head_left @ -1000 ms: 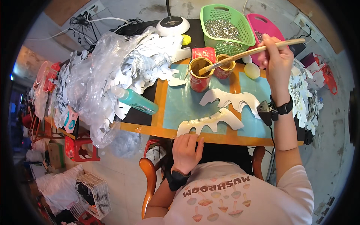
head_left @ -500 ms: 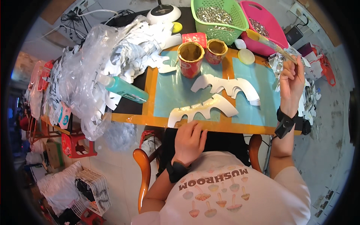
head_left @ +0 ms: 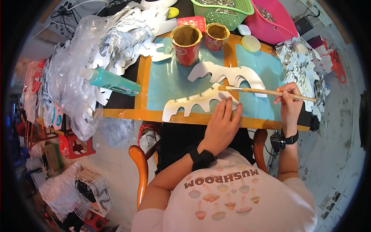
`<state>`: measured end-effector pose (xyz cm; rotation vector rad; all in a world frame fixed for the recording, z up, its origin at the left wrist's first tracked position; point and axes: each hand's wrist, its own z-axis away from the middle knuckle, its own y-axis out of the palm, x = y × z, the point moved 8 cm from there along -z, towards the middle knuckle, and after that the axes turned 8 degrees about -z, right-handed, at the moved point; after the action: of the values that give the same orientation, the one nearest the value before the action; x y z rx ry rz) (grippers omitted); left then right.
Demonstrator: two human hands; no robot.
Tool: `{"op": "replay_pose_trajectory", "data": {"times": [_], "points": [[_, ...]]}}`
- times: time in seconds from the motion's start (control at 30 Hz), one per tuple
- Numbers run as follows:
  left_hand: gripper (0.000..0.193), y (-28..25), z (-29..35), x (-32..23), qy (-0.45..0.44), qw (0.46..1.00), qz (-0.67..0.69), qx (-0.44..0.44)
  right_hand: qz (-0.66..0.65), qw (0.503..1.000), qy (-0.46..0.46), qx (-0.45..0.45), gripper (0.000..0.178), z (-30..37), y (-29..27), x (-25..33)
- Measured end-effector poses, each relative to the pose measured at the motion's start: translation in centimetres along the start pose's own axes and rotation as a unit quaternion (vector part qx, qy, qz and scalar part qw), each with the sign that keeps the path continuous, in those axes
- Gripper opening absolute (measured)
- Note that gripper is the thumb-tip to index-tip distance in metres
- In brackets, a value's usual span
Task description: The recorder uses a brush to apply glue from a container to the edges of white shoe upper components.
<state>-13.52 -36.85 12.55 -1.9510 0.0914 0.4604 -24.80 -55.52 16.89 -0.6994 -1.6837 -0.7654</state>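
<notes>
A long wooden-handled brush (head_left: 262,91) is gripped in my right hand (head_left: 290,104), its bristles over the right end of the nearer white cutout strip (head_left: 193,102). This strip has a scalloped edge and a yellowish, glossy smear along its upper part. Stretched fingers of my left hand (head_left: 224,123) rest on the strip's right end; the hand holds nothing. Just beyond lies a small stack of similar white cutouts (head_left: 228,75). Behind them stand two red cans with yellowish-coated rims, a larger can (head_left: 186,50) and a smaller can (head_left: 216,38).
A teal bottle (head_left: 116,82) lies on the left, beside a heap of white cutouts (head_left: 127,42) and clear plastic. Green (head_left: 232,15) and pink baskets (head_left: 274,23) of small metal pieces stand at the back. More cutouts (head_left: 299,65) are piled on the right.
My right hand has lowered the brush from near the pink basket to the nearer strip. My left hand has moved right onto the strip's right end. The whole view has shifted slightly.
</notes>
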Motion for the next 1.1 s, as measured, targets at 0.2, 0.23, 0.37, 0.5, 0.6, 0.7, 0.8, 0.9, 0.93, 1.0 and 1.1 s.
{"op": "replay_pose_trajectory", "data": {"times": [0.2,0.23,0.37,0.5,0.6,0.7,0.8,0.9,0.93,1.0,1.1], "points": [[0.060,0.1,0.3,-0.2,0.015,1.000,-0.010,0.001,0.047,0.998,-0.012,0.034,0.006,0.0,0.9,-0.5],[0.060,0.1,0.3,-0.2,0.016,1.000,-0.009,0.002,0.046,0.998,-0.008,0.029,0.006,0.0,1.2,-0.6],[0.060,0.1,0.2,-0.2,0.019,1.000,-0.009,0.006,0.048,0.999,-0.005,0.023,0.005,-0.1,1.4,-0.6],[0.059,0.2,0.1,-0.2,0.019,1.000,-0.007,0.007,0.051,0.998,-0.020,0.023,0.005,0.0,1.2,0.1],[0.059,0.1,0.1,-0.2,0.019,1.000,-0.008,0.005,0.060,0.998,-0.006,0.011,0.005,-0.1,2.4,-0.2],[0.058,0.1,0.2,-0.1,0.019,1.000,-0.006,0.004,0.057,0.998,-0.027,0.004,0.005,-0.1,1.7,0.2],[0.058,0.1,0.2,-0.1,0.019,1.000,-0.006,0.003,0.058,0.998,-0.027,0.026,0.005,0.0,1.9,0.3],[0.058,0.1,0.2,-0.1,0.017,1.000,-0.004,0.000,0.062,0.998,-0.019,0.026,0.005,-0.2,2.5,0.1],[0.058,0.1,0.2,-0.1,0.017,1.000,-0.003,-0.001,0.062,0.997,-0.024,0.024,0.005,-0.2,2.4,0.3],[0.058,0.0,0.2,-0.1,0.018,1.000,-0.005,-0.003,0.061,0.997,-0.037,0.021,0.005,-0.1,2.3,0.7],[0.058,0.0,0.2,-0.1,0.019,1.000,-0.007,-0.002,0.074,0.996,-0.037,0.037,0.005,-0.1,2.7,0.8]]}}
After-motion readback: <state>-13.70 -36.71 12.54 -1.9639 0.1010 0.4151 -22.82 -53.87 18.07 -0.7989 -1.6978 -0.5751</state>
